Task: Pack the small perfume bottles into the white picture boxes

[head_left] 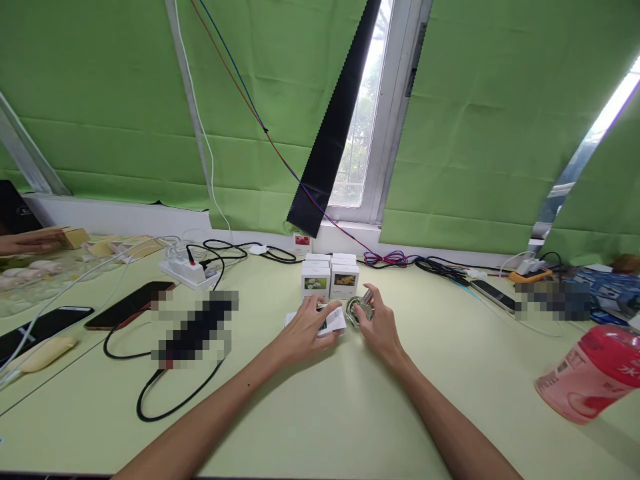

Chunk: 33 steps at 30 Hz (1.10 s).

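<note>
My left hand is closed over a white printed card or flat packet, with thumb and fingers at its upper part. Much of it is hidden under the palm. Close by on the right, my right hand curls its thumb and fingers around a shiny, round metal object, whose exact kind I cannot make out. Just beyond both hands, several small white boxes stand in two rows. One front box carries a picture of white flowers, the other front box a picture of yellow flowers.
A pink bottle with a red cap is at the right. Phones, a power strip and black cables lie to the left. Another person's hand shows at the far left. Coiled cables run along the back wall.
</note>
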{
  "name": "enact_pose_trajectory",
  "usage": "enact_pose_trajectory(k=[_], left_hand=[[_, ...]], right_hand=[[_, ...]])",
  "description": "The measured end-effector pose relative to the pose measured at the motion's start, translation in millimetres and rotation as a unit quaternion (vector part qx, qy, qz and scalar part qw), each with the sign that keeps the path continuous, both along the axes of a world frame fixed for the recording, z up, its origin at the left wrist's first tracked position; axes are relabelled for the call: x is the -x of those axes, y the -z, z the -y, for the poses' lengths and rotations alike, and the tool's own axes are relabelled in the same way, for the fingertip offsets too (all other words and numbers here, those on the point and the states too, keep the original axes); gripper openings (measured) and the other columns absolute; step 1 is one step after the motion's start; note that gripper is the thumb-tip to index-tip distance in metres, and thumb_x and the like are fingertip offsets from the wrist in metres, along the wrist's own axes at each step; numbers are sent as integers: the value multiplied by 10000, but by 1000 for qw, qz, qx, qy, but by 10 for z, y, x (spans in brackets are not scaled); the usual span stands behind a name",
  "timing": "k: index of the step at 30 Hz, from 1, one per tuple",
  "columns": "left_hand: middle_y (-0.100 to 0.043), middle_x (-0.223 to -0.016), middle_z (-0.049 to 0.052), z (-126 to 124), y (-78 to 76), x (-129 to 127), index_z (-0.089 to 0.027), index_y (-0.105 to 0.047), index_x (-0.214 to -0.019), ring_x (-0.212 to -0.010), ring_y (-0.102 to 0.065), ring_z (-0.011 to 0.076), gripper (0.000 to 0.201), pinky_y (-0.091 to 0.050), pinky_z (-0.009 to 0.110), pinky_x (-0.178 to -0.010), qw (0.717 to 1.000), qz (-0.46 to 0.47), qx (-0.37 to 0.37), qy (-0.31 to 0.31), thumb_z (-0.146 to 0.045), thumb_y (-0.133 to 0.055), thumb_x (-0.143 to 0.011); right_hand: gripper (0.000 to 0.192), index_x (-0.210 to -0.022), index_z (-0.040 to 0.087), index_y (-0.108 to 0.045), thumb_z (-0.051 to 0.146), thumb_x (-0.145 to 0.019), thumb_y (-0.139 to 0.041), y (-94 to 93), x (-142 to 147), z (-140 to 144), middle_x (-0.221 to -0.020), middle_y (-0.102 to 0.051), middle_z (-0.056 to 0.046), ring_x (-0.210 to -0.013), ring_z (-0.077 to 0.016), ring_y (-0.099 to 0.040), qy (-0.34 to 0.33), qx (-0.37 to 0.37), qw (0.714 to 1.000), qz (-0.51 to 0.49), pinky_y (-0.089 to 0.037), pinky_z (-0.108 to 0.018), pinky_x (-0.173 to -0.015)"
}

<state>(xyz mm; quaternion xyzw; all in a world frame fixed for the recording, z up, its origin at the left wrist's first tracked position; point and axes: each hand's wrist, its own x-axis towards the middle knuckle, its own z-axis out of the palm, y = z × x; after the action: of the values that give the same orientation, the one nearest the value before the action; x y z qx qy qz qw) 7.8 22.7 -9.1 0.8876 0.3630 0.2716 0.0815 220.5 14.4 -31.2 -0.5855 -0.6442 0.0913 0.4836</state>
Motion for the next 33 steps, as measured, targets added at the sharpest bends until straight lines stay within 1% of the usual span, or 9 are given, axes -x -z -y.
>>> enact_pose_trajectory(k=[3,8,12,15,19,23,27,33], left_hand=[[-519,-1283,88,-11,24,-1,-360,-467,-1441,-1212,-504,298,553,-532,444,-953,1000,-4,9,-9,-317,-629,-914],[-564,-1274,81,-24,54,-7,-333,-451,-1448,-1201,-500,294,567,-501,473,-1008,1000,9,6,-5,-308,-634,-912],[-598,-1257,79,-25,55,-7,-314,-458,-1448,-1178,-504,297,539,-489,480,-1010,1000,13,6,-3,-340,-613,-932],[-601,-1260,85,-24,56,-6,-302,-455,-1454,-1173,-502,296,548,-489,475,-1001,1000,12,13,-3,-354,-615,-932],[-593,-1265,94,-19,57,-11,-300,-428,-1487,-1174,-496,294,572,-476,479,-1013,1000,-6,22,4,-388,-599,-949],[-593,-1244,93,-10,51,-15,-344,-447,-1492,-1150,-503,292,552,-481,470,-996,1000,-16,3,21,-405,-586,-962],[-588,-1214,92,-3,38,-15,-358,-452,-1491,-1140,-511,293,548,-491,466,-980,1000,-21,8,20,-396,-587,-961],[-573,-1241,94,-11,33,-5,-357,-489,-1455,-1175,-517,304,513,-496,469,-989,999,-15,26,16,-404,-594,-954]], right_hand=[[504,-1353,221,-488,398,-884,-539,-38,19,29,-839,-687,-14,-598,-185,-609,3,4,999,-53,-445,-274,-573],[527,-1340,219,-502,437,-867,-586,-71,55,64,-796,-682,1,-537,-157,-571,1,6,994,-113,-453,-264,-552],[522,-1312,222,-514,454,-855,-612,-80,78,78,-809,-698,1,-493,-139,-538,-9,18,989,-149,-455,-262,-531],[517,-1299,223,-519,456,-850,-626,-76,79,81,-799,-695,8,-464,-124,-507,-5,11,986,-164,-448,-259,-511],[546,-1296,218,-510,479,-838,-649,-69,82,78,-807,-706,-3,-502,-148,-591,-15,14,978,-206,-506,-280,-541],[579,-1280,210,-504,503,-812,-681,-77,123,88,-846,-742,-36,-570,-186,-671,-41,31,968,-245,-554,-307,-584],[597,-1258,205,-499,518,-791,-697,-73,167,95,-837,-751,-42,-593,-201,-692,-60,43,960,-271,-563,-313,-590],[650,-1223,212,-502,553,-732,-758,-4,175,51,-774,-748,-21,-640,-215,-711,-80,70,939,-327,-549,-287,-570]])
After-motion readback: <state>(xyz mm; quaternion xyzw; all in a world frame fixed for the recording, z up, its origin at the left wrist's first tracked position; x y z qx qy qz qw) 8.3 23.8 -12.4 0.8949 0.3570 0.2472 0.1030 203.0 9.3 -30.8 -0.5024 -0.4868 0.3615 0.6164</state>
